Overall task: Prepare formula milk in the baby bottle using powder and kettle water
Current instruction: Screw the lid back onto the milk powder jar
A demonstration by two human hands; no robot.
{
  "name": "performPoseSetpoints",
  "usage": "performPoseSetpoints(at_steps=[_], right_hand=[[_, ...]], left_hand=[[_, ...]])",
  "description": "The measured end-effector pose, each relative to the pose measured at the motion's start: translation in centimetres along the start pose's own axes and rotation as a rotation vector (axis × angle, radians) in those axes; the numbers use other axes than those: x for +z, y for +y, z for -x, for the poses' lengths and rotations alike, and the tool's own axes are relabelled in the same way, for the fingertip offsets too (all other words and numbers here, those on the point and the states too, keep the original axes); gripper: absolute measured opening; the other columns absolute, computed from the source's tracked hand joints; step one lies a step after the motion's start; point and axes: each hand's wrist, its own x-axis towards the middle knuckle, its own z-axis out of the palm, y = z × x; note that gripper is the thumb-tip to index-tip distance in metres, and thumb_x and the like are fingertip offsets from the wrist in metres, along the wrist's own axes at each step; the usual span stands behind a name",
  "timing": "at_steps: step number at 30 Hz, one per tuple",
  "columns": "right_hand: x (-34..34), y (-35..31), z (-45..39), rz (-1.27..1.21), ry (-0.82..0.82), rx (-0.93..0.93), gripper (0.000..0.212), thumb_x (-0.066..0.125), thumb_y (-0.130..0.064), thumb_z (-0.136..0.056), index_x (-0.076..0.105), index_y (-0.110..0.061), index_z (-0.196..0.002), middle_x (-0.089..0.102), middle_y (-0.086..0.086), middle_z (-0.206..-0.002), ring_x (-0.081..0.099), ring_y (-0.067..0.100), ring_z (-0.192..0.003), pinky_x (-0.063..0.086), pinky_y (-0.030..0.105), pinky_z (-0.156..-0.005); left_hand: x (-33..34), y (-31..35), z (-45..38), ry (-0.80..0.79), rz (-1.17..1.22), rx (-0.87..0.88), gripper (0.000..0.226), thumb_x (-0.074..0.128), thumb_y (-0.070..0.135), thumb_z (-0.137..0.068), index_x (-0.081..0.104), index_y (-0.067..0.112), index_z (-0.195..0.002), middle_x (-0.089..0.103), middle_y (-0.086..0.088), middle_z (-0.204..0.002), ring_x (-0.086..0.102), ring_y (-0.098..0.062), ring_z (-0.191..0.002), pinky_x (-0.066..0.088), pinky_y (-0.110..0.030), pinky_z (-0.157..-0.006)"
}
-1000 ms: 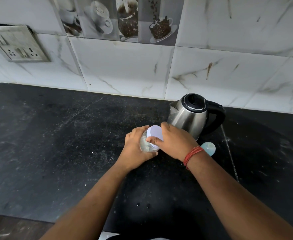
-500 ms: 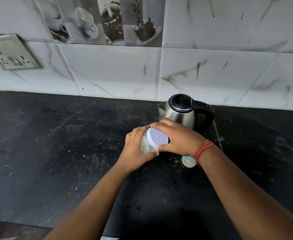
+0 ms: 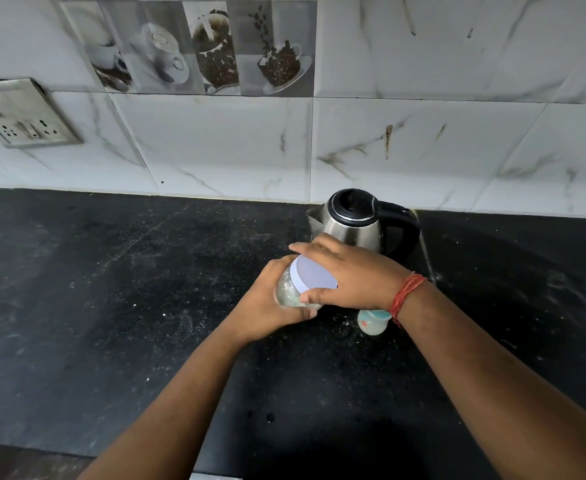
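Left hand (image 3: pixel 267 306) wrapped around clear jar (image 3: pixel 289 289), held tilted above black countertop (image 3: pixel 111 289). Right hand (image 3: pixel 350 275) closed over jar's pale lilac lid (image 3: pixel 314 275), fingers curled along far rim, thumb on near edge. Red thread band (image 3: pixel 405 296) on right wrist. Steel kettle (image 3: pixel 353 226) with black lid and handle just behind hands, against marble-patterned tiled wall (image 3: pixel 423 150). Baby bottle (image 3: pixel 373 322) on counter near right wrist, mostly hidden by it; cannot tell whether capped. Socket plate (image 3: pixel 24 116) on wall far left.
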Motion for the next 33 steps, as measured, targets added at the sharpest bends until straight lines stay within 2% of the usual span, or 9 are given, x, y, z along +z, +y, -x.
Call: performPoseSetpoints(at_steps=[4,7,12,15,17,21,24,30,33], right_hand=[[0.9,-0.4,-0.2,0.032,0.106,-0.046,0.073,0.041,-0.073,-0.081,0.033,-0.038,-0.144,0.044,-0.008,-0.123,0.058,0.018,-0.104,0.053,0.040,-0.083],[2.1,-0.9,-0.6,-0.001,0.212,0.063,0.076,0.039,-0.072,-0.084,0.038,-0.026,-0.144,0.048,0.000,-0.130,0.062,0.029,-0.103,0.053,0.039,-0.080],[2.5,-2.3,-0.7,-0.040,0.295,0.212,0.082,0.023,-0.074,-0.084,0.043,-0.017,-0.140,0.051,0.005,-0.137,0.062,0.032,-0.108,0.052,0.042,-0.083],[1.1,-2.1,-0.2,-0.047,0.263,0.148,0.082,0.031,-0.075,-0.085,0.039,-0.020,-0.145,0.044,0.002,-0.146,0.059,0.029,-0.118,0.051,0.042,-0.090],[0.1,-1.6,0.1,-0.061,0.185,0.037,0.084,0.039,-0.076,-0.083,0.031,-0.028,-0.151,0.038,-0.002,-0.143,0.059,0.027,-0.116,0.052,0.043,-0.091],[-0.6,-1.8,0.0,0.015,0.126,-0.149,0.078,0.045,-0.074,-0.084,0.031,-0.034,-0.150,0.042,-0.006,-0.126,0.058,0.019,-0.103,0.054,0.039,-0.081],[-0.4,-2.2,-0.3,0.028,0.228,-0.076,0.072,0.039,-0.071,-0.083,0.040,-0.030,-0.141,0.048,-0.002,-0.132,0.059,0.028,-0.117,0.054,0.044,-0.086],[0.4,-2.8,-1.0,0.028,0.348,0.064,0.066,0.034,-0.067,-0.086,0.042,-0.028,-0.138,0.052,-0.002,-0.131,0.063,0.029,-0.109,0.053,0.042,-0.084],[0.8,-3.3,-1.5,0.043,0.402,0.144,0.061,0.037,-0.064,-0.089,0.046,-0.025,-0.135,0.055,-0.001,-0.128,0.064,0.027,-0.101,0.052,0.038,-0.075]], left_hand=[[-0.5,0.9,0.1,-0.049,0.095,-0.008,0.095,0.090,0.040,-0.061,0.043,0.033,-0.144,0.055,0.002,-0.134,0.060,-0.010,-0.122,0.053,-0.036,-0.105],[0.3,1.6,0.1,0.110,0.025,0.054,0.083,0.089,0.036,-0.063,0.045,0.049,-0.132,0.052,0.009,-0.129,0.057,-0.013,-0.121,0.054,-0.043,-0.101],[1.5,1.6,0.1,0.299,-0.197,0.169,0.084,0.087,0.039,-0.064,0.047,0.034,-0.137,0.050,0.011,-0.128,0.051,-0.018,-0.122,0.049,-0.048,-0.103],[0.5,2.6,0.4,0.160,-0.018,0.088,0.079,0.090,0.034,-0.067,0.045,0.046,-0.131,0.054,0.007,-0.130,0.056,-0.017,-0.122,0.052,-0.035,-0.099],[-1.1,3.2,0.4,-0.038,0.160,0.012,0.079,0.090,0.018,-0.073,0.045,0.040,-0.134,0.062,0.000,-0.129,0.063,-0.015,-0.118,0.053,-0.023,-0.093],[-3.1,3.9,0.5,-0.281,0.273,-0.058,0.080,0.088,0.017,-0.070,0.049,0.029,-0.139,0.071,0.003,-0.124,0.068,-0.013,-0.118,0.055,-0.027,-0.095],[-2.7,4.1,0.4,-0.192,0.220,-0.036,0.076,0.089,0.018,-0.073,0.050,0.027,-0.138,0.070,-0.001,-0.124,0.068,-0.016,-0.117,0.055,-0.034,-0.098],[-0.8,4.9,0.5,0.072,0.143,0.080,0.072,0.084,0.000,-0.073,0.051,0.038,-0.124,0.069,0.003,-0.113,0.069,-0.004,-0.096,0.058,-0.024,-0.080],[-0.1,5.1,0.5,0.199,0.096,0.142,0.064,0.081,0.011,-0.066,0.057,0.032,-0.121,0.070,0.003,-0.107,0.071,-0.007,-0.091,0.059,-0.029,-0.072]])
